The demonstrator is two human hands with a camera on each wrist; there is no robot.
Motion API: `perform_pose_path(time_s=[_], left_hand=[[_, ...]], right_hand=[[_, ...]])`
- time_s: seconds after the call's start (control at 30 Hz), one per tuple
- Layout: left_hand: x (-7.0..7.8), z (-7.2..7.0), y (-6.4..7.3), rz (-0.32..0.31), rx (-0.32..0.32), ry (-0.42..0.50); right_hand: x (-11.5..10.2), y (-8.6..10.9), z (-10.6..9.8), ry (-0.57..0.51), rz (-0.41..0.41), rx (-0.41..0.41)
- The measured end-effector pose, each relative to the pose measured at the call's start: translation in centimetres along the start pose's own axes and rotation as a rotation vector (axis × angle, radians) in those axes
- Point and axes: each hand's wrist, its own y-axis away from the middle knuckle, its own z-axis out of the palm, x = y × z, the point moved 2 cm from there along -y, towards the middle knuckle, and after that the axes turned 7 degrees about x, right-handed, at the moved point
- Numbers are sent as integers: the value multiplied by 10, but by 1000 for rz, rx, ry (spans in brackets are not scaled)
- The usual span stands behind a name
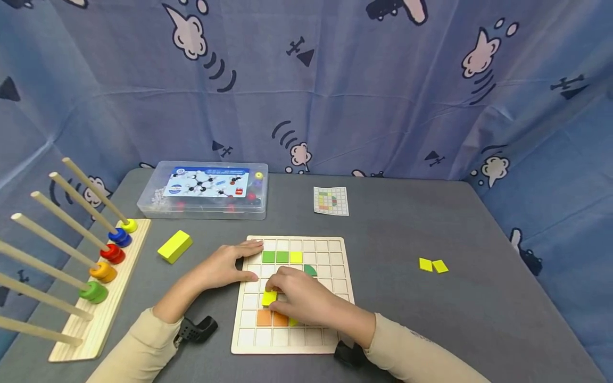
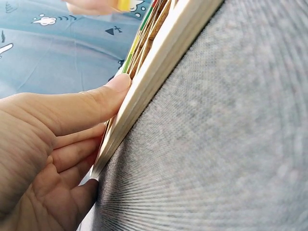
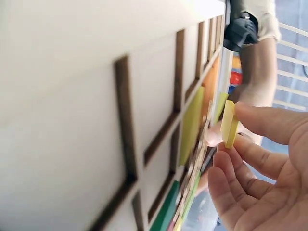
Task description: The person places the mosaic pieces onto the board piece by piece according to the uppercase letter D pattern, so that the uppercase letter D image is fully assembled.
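A wooden grid board (image 1: pixel 246 338) lies flat on the grey table. My left hand (image 1: pixel 224 268) rests at its upper left edge, thumb (image 2: pixel 108 98) touching the side strip and fingers spread toward the corner. Between thumb and fingertips my right hand (image 1: pixel 306 299) pinches a yellow square tile (image 3: pixel 229 124), tilted close over the left-middle cells. Two green tiles (image 1: pixel 275 257) and one yellow tile (image 1: pixel 296 257) fill cells in an upper row. A dark green quarter-round piece (image 1: pixel 310 270) sits below them. Lower down are two orange tiles (image 1: pixel 272 318) and a yellow-green tile (image 1: pixel 293 322), partly hidden by my right hand.
Two loose yellow tiles (image 1: pixel 433 265) lie to the right. Behind the board is a pattern card (image 1: pixel 331 201); a clear plastic box (image 1: pixel 206 207) stands back left. At left are a yellow block (image 1: pixel 174 246) and a wooden peg rack (image 1: pixel 115 282) with coloured rings and slanting pegs.
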Motion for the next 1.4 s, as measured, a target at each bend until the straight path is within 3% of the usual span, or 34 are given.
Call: perform_pose_path(time_s=[0.13,0.37,0.8,1.2,1.4], left_hand=[[-2,0,0,15,6,-14],[-3,0,0,27,5,-18],[0,-1,1,6,-4,-14],[-1,0,1,-9,-18,-10],[-2,1,1,0,-21,-9]], right_hand=[[-1,-8,5,20,11,-62],[0,-14,12,95,-41,-79],[3,-9,6,49,-29,-104],[32,23,-33,-45,-13,-18],[69,55,-53,-25,41,126]])
